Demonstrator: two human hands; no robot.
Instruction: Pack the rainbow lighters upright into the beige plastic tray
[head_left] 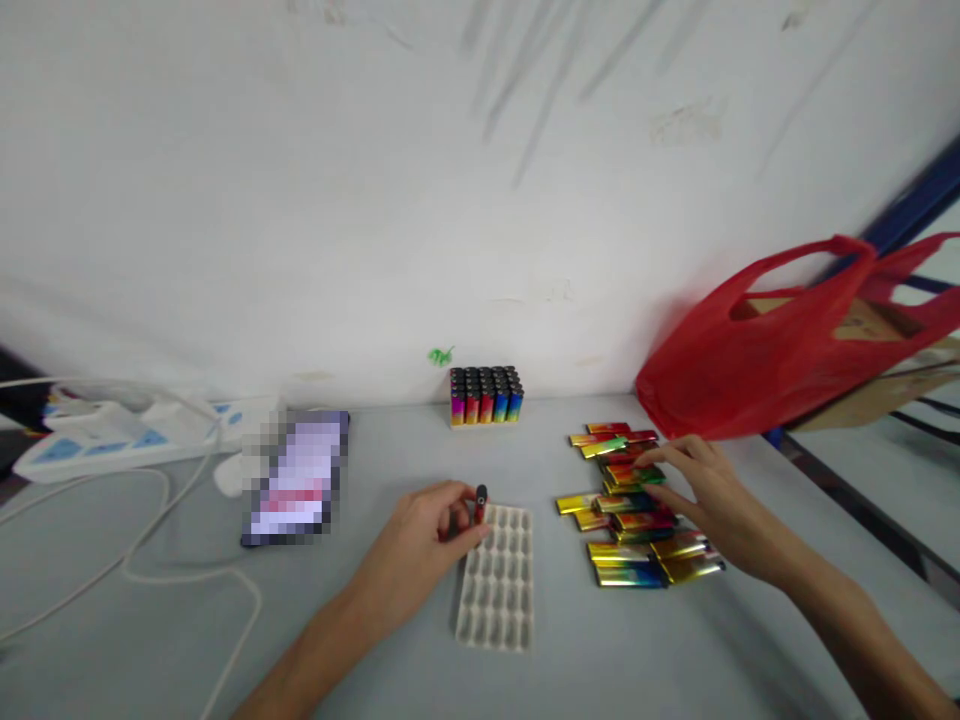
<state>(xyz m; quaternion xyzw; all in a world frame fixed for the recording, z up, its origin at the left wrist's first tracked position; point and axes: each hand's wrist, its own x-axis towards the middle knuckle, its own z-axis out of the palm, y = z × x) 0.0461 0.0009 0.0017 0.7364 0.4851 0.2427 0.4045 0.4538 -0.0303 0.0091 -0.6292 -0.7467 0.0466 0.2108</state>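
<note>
A lighter [481, 497] with a black top and a red body stands upright between the thumb and fingers of my left hand [427, 535]. It is at the upper left corner of a pale tray [496, 648] with rows of small compartments; whether its base sits in a compartment is hidden by my thumb. My right hand [709, 495] is over a loose pile of shiny, multicoloured lighters [622, 575] lying flat. Its thumb and index finger are spread around a green and red lighter [634, 476], touching the pile.
Against the wall stands a block of upright black-topped lighters [486, 400]. A phone [300, 475] with a lit screen lies at left, beside a white power strip [135, 440] and loose white cables [187, 577]. A red plastic bag [750, 345] fills the back right.
</note>
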